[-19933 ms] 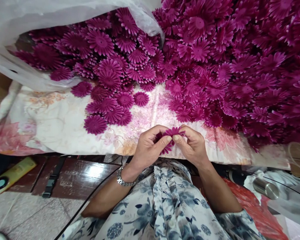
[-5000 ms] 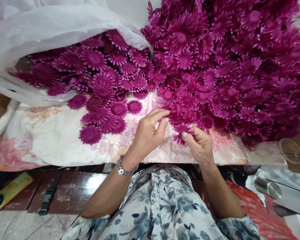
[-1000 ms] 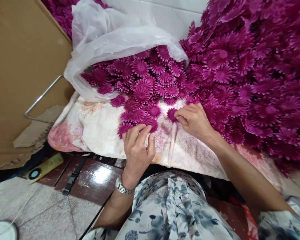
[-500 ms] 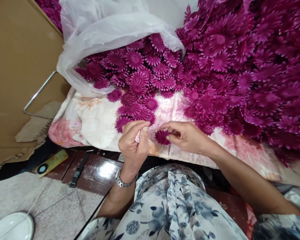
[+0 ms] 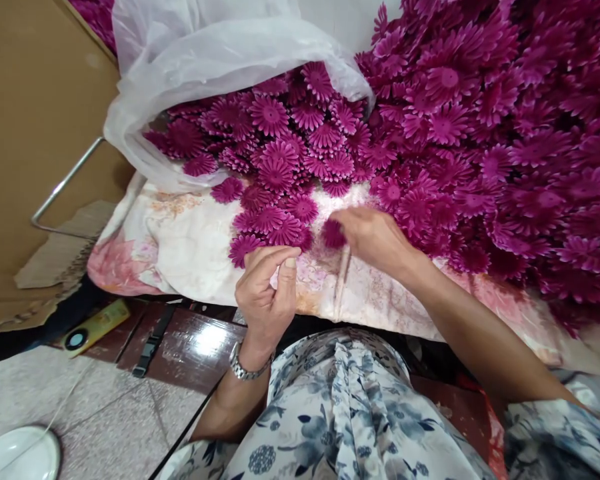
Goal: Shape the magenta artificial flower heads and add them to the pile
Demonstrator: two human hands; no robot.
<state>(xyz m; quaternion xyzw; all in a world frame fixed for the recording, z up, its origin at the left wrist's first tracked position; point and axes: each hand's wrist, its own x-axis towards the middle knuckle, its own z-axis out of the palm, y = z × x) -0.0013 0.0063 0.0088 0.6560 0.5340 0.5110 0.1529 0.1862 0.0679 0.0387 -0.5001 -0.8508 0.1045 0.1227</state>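
Note:
My left hand [image 5: 267, 291], with a metal watch [image 5: 247, 363] at its wrist, is closed in a pinch over the cloth's near part; whatever lies between thumb and forefinger is too small to make out. To its upper right, my right hand [image 5: 375, 240] is smeared by motion, its fingers closed on a dark magenta artificial flower head [image 5: 333, 234]. Just beyond my left hand lies a small cluster of magenta flower heads [image 5: 267, 220]. More of them spill from a translucent plastic bag [image 5: 145, 100].
A large heap of magenta flower heads [image 5: 505, 147] covers the right side. The flowered cloth [image 5: 190, 247] lies beneath. At left stand a cardboard box [image 5: 35, 120] and a bent metal bar [image 5: 67, 180]. A dark red bench [image 5: 195, 353] and a white round object [image 5: 23, 453] are lower left.
My right hand has moved up and away from my body with the flower head. My left hand keeps its pinch in nearly the same place.

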